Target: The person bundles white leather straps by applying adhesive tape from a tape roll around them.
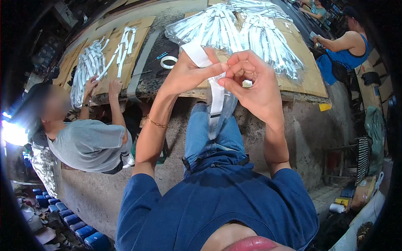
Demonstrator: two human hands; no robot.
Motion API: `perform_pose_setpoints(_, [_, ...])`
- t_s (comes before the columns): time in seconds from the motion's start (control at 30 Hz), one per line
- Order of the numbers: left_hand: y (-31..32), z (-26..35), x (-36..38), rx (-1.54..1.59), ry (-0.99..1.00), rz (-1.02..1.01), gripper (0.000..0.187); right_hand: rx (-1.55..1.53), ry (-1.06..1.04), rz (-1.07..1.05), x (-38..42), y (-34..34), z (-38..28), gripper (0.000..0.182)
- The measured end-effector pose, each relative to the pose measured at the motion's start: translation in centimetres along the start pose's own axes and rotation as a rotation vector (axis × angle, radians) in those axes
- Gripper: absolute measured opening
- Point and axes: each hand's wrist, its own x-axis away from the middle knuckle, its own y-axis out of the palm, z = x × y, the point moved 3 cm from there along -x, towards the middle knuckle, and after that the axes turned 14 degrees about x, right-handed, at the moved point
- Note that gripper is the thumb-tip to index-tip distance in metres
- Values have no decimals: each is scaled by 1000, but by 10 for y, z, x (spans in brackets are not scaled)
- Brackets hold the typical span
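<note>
A flat white strap (217,99) runs between my hands, its upper end standing out past my left fingers. Clear plastic sleeve (215,125) hangs around its lower part, over my jeans. My left hand (190,73) is closed on the strap, thumb pressed over it. My right hand (257,85) has its fingers curled, with thumb and fingertips closed at the strap's right edge beside the left thumb. What those right fingertips pinch is too small to make out.
The table (176,29) ahead bears cardboard, bagged white straps (209,27), a tape roll (168,62) and a blue-handled tool (161,55). A co-worker in grey (92,140) handles straps at left; another in blue (345,58) sits at right. Blue containers (86,234) line the lower-left floor.
</note>
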Motion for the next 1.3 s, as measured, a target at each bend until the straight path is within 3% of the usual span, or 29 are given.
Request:
perform_pose_setpoints(0.2, [6,4,4,7,-12,18,18,75,-69,127,1,3,-2,34])
perform_pose_setpoints(0.47, [-5,-4,9,38,-68,-18,16,186,-56,81,-4,-2,12,42])
perform_pose_setpoints(0.53, [4,10,12,-39,12,-148,17,218,-72,80,-7,-3,23,45])
perform_pose_setpoints(0.63, [6,7,11,-55,-5,-257,23,69,-164,-4,-17,-3,41,40])
perform_pose_setpoints(0.7, [11,12,8,-72,-23,-243,30,-200,-3,-396,-23,3,53,34])
perform_pose_setpoints(0.8, [14,13,9,-68,-90,-178,45,-279,57,-436,-25,2,58,22])
perform_pose_setpoints(0.93, [12,0,9,-23,-181,-82,58,-322,59,-439,-23,4,72,21])
perform_pose_setpoints(1.03, [17,-6,7,33,-116,-50,55,-323,63,-400,-21,1,78,19])
perform_pose_setpoints(1.1, [20,-2,2,-61,-132,-68,54,-181,-75,-318,-21,-8,72,20])
perform_pose_setpoints(1.2, [20,4,-8,-186,-160,-106,53,-34,-39,-376,-24,-22,69,23])
perform_pose_setpoints(1.3, [24,12,-17,-204,-171,-115,52,-97,-42,-353,-29,-24,79,25])
